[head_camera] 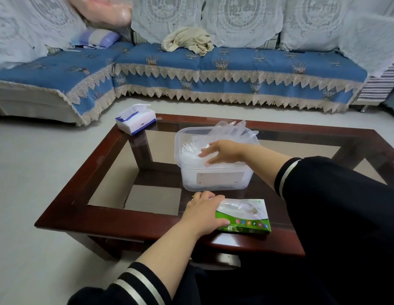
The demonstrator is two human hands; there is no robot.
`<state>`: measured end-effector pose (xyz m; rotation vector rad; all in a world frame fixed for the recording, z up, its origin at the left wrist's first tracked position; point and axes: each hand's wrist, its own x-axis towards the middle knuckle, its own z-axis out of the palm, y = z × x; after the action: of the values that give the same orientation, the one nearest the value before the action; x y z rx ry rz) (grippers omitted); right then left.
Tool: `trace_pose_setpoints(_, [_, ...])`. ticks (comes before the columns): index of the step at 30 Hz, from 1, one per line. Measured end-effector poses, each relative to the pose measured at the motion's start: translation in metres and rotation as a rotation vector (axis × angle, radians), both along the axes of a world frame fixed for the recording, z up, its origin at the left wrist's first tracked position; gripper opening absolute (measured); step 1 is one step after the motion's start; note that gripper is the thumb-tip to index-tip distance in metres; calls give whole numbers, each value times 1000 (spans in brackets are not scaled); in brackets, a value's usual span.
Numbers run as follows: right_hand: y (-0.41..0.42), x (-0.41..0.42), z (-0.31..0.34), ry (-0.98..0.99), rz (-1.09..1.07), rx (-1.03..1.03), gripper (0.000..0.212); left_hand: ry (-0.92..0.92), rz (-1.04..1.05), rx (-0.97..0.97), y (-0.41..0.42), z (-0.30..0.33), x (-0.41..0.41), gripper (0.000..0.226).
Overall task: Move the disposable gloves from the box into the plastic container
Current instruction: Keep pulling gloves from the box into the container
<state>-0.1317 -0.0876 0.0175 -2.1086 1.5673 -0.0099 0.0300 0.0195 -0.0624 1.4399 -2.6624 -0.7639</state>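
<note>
The left hand [203,211] lay on the left end of the green box [246,219], with its fingers curled over the far edge and the thumb pressed against the near side, so it gripped the box; the box lay flat on the near frame of the table [86,179], just in front of the container [216,170]. The right hand [222,150] reached across over the open container with straight, spread fingers; it held nothing, and the fingertips were at the gloves [191,150] that filled the inside, though I cannot tell if they really touched. More of the clear gloves stood up crumpled above the far rim of the container. A few gloves showed through the opening on top of the box. A tissue pack [135,118] sat on the far left corner of the table, well apart from the container; behind the table there was a sofa [213,69] with a blue cover, and a beige cloth [188,41] lay on it.
</note>
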Motion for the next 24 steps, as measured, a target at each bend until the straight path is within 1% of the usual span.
trace_pose_setpoints(2, [1,-2,6,-112,-34,18,41,-2,1,-3,-1,-1,1,73])
trace_pose_setpoints(3, [2,-3,11,-199,-63,11,41,-6,-1,-9,-2,-1,1,74])
trace_pose_setpoints(5, [6,-5,21,-435,-165,-35,37,-11,2,-25,-1,0,1,76])
trace_pose_setpoints(7, [10,-8,26,-661,-280,-112,24,-12,6,-35,-1,0,0,76])
trace_pose_setpoints(9, [12,-11,28,-806,-359,-171,8,-10,13,-43,0,0,-1,74])
trace_pose_setpoints(10, [14,-12,28,-824,-375,-194,5,-6,15,-53,1,0,-1,73])
trace_pose_setpoints(11, [16,-13,28,-795,-376,-220,7,-7,17,-68,2,1,-2,72])
trace_pose_setpoints(14, [18,-15,21,-566,-327,-282,10,-30,3,-100,5,2,-1,69])
trace_pose_setpoints(15, [18,-15,18,-501,-312,-288,12,-36,-2,-136,6,4,-2,66])
trace_pose_setpoints(16, [17,-14,15,-458,-305,-291,12,-5,-1,-208,7,9,-3,59])
trace_pose_setpoints(17, [15,-13,13,-432,-302,-291,12,97,19,-327,9,15,-3,48])
trace_pose_setpoints(18, [14,-12,12,-417,-296,-293,12,256,44,-484,9,22,-4,34])
trace_pose_setpoints(19, [13,-12,11,-411,-288,-290,12,443,60,-655,9,29,-4,24])
trace_pose_setpoints(20, [11,-12,10,-407,-278,-284,13,623,92,-791,8,40,-3,21])
trace_pose_setpoints(21, [9,-12,9,-407,-271,-275,14,755,144,-832,4,51,-2,19])
trace_pose_setpoints(22, [9,-10,7,-415,-266,-257,14,825,206,-781,-3,66,-1,14])
trace_pose_setpoints(23, [7,-10,5,-441,-273,-232,14,840,263,-679,-16,78,-2,10])
trace_pose_setpoints(24, [7,-8,4,-492,-285,-202,14,772,312,-535,-33,89,-3,10])
